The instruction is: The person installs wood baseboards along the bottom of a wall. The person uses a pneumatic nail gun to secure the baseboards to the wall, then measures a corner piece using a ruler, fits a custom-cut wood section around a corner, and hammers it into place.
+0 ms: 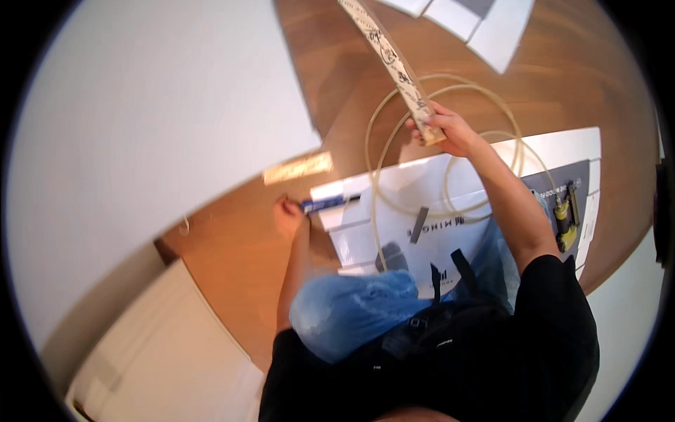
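Observation:
My right hand [450,130] is closed around the near end of a long, flat, pale wooden strip [387,53] with dark marks on its face. The strip slants up and to the left, out of the picture at the top. Low on the left, my left hand [289,215] has its fingers curled at the end of a slim blue tool [325,204] with a dark tip, whose kind I cannot make out. That tip reaches over a flattened white cardboard box [373,239]. A short pale wooden piece [297,169] lies just beyond my left hand.
A coiled, yellowish air hose [517,119] loops over the cardboard to a yellow-green and black air tool [564,224] at right. A small grey strip [419,225] lies on the cardboard. Large white panels [176,91] border the wooden floor [225,232] at left; more white cardboard [492,35] lies at the far side.

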A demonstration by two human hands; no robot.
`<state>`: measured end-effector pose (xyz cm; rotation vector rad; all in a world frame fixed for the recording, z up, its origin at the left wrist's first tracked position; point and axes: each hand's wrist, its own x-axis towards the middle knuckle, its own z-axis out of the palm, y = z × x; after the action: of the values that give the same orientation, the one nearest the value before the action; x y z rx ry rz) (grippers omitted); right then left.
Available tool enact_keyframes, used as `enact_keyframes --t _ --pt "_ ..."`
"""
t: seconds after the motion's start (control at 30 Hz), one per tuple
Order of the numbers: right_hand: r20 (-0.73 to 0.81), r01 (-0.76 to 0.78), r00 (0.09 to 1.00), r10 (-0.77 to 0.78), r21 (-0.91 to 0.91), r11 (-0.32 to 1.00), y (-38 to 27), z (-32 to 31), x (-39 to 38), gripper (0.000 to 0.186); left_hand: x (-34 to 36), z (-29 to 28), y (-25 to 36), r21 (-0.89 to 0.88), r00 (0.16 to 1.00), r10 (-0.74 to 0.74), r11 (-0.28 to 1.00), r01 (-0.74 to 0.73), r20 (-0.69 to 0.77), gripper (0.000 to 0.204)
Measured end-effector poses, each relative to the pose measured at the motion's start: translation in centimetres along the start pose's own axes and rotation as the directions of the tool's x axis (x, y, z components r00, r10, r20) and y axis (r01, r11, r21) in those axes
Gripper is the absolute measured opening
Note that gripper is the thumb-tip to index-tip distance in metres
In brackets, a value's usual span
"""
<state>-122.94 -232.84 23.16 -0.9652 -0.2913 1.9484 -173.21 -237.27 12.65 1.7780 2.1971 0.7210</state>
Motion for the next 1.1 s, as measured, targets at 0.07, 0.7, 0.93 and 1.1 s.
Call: enact_keyframes --t 0.07,0.7,0.93,1.1 --pt "-0.153 -0.023 0.988 -0.007 -0.192 0.981 -6.3 -1.9 -3.5 0.057 -0.2 0.0 -2.1 -0.25 0.987 -0.103 0.959 0.132 0.126 0.028" --pt "-0.499 -0.301 0.847 -0.181 -0.732 0.611 -36.1 6.7 -27.3 0.042 -0.9 0.2 -1.2 0.091 0.996 0.069 0.993 -0.074 0.053 0.022" --pt "-0.481 -0.315 0.833 -0.272 -0.818 0.481 -37.0 5.2 -32.4 0.046 -1.3 -0.4 0.7 0.053 0.997 0.036 0.998 -0.039 0.064 0.019" --pt "-0.395 -0.222 0.85 -0.349 -0.869 0.443 -36.3 5.7 -35.4 0.05 -0.8 -1.1 -0.5 0.106 0.984 0.177 0.979 -0.175 -0.004 0.012"
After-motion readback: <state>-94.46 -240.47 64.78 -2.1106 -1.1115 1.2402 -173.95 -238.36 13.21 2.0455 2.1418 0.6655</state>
